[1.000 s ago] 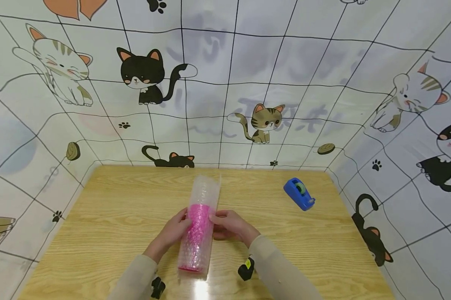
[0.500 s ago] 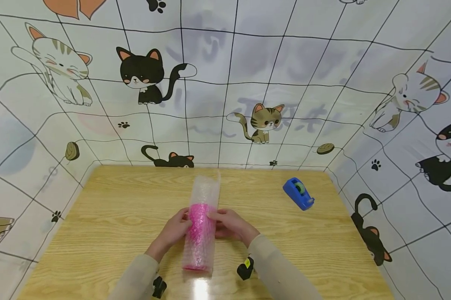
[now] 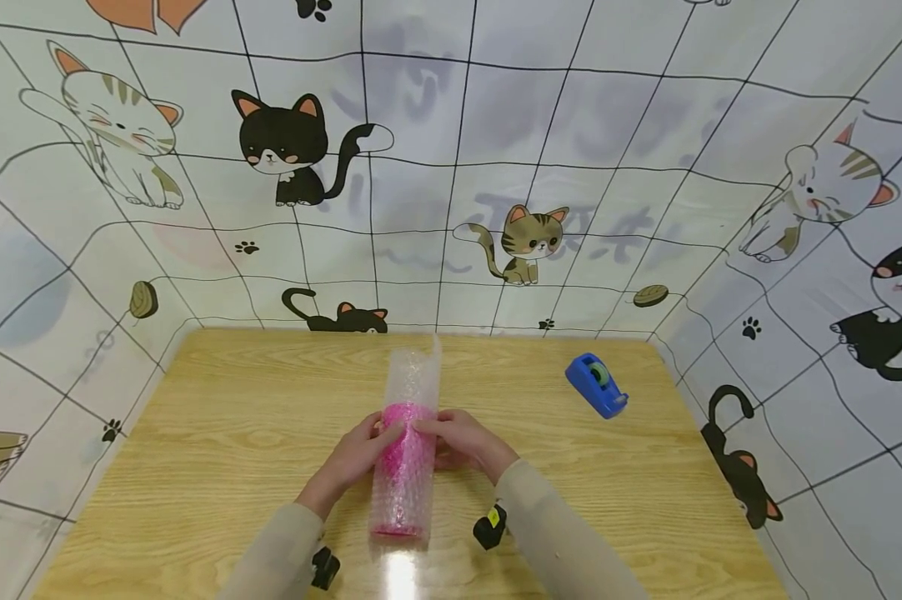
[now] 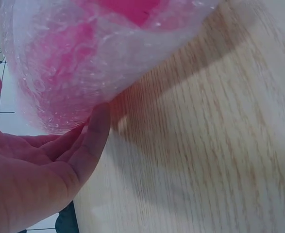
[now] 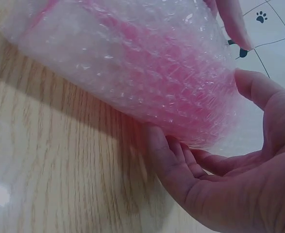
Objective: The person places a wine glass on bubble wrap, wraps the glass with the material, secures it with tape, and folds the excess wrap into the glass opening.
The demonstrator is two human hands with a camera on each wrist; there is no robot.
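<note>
A bubble-wrap bundle (image 3: 404,492) with something pink (image 3: 413,410) showing through it lies lengthwise before the person, low over the middle of the table (image 3: 226,442), pointing away from the body; whether it bears fully on the wood or is slightly raised is hard to tell. The left hand (image 3: 355,457) and the right hand (image 3: 472,442) clasp it from opposite sides, fingers curled about its flanks and thumbs on top, the two thumb tips near each other. The likeliest trouble, I judge, is unrolling: the wrap looks springy, and no tape can be made out on it, so if both thumbs lifted together the outer layer could loosen. At the far end the wrap reaches well past the pink—with a loose edge (image 3: 437,345) standing up there—so an uneven roll or sideways twist could leave that end baggy or skewed. The near end is a risk too, since pink shows right at the rim, and tilting the bundle might let the contents slide out. The blue tape dispenser (image 3: 597,386) stands well apart to the right; reaching for it would leave one hand to hold everything—and a weak one-handed hold might let the bundle roll or spread.
</note>
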